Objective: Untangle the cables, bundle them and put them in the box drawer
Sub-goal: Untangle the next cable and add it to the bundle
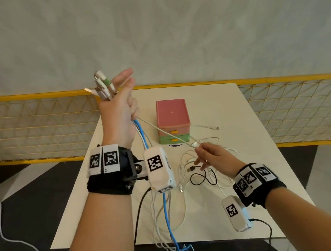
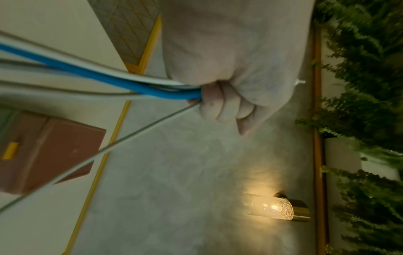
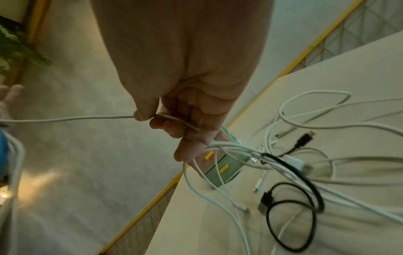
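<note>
My left hand (image 1: 119, 110) is raised above the table's left edge and grips a bundle of cables (image 1: 143, 134), one blue (image 2: 104, 77) and several white; their plugs (image 1: 102, 87) stick up out of the fist and the cords hang down past the table's front edge. A thin white cable (image 1: 161, 129) runs taut from that fist to my right hand (image 1: 211, 157), which pinches it (image 3: 161, 119) between thumb and forefinger above the tangle. Loose white cables and a black one (image 1: 203, 178) lie on the table. The pink and green drawer box (image 1: 172, 120) stands behind, both drawers shut.
The white table (image 1: 245, 127) ends close on the left and front. A yellow mesh railing (image 1: 304, 102) runs behind it. A white cord (image 1: 2, 220) trails over the dark floor at the left. In the left wrist view a lit glass lamp (image 2: 274, 208) and green plants (image 2: 366, 103) appear.
</note>
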Available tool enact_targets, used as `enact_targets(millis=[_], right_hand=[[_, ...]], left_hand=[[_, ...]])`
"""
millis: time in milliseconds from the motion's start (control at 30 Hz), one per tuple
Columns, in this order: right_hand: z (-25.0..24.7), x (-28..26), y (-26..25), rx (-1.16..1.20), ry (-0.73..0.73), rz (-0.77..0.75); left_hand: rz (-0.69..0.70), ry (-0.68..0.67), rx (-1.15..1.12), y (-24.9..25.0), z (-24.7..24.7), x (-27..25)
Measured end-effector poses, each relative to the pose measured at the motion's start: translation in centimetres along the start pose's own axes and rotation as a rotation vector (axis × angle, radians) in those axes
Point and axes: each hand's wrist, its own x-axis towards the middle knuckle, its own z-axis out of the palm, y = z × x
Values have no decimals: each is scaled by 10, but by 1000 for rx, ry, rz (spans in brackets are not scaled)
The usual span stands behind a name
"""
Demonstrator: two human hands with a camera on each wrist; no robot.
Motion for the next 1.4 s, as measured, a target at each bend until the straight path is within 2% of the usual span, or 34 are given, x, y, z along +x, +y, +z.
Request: enact_targets(millis=[67,133,333,367,433,533,667,767,900,1067,1133,1233,1300,1333,1400], right_hand=[[-8,3,-8,-65,39,-41],[-17,7,-22,-124,112,-91],[-32,14,-93,-183,198,-326],[-32,14,-104,-174,212,-369],[-34,12,-119,-150,259,-426],[-37,12,-117,-111,264,-425],[-29,17,-70,-99,80,-194],[-24,16,-47,-11,30,-98],[-29,18,-55,12,93,-122],[-36,19,-79,-152,225,-250],[-35,16,-92,-185,231,-297],[-28,13,-106,-278,172,-368],[-26,11,-114,-319,155,-411],[-27,10,-117,-335,152,-423],[-29,8,-119,-342,126,-422]], left_hand=[[23,-23,51,0,-1,2],[41,-110,168,-4,2,0],[-53,-468,861,-27,29,-25],[-67,-504,917,-30,34,-31],[-108,-517,874,-33,38,-37],[-91,-403,773,-29,39,-34],[45,-107,602,-11,38,-22],[113,-22,485,2,35,-12],[111,28,553,0,25,-8],[141,109,692,-4,15,-8],[156,11,767,-5,21,-15],[31,-356,915,-13,35,-30],[-58,-520,965,-20,39,-38],[-69,-542,963,-24,38,-39],[-42,-495,926,-27,36,-38]])
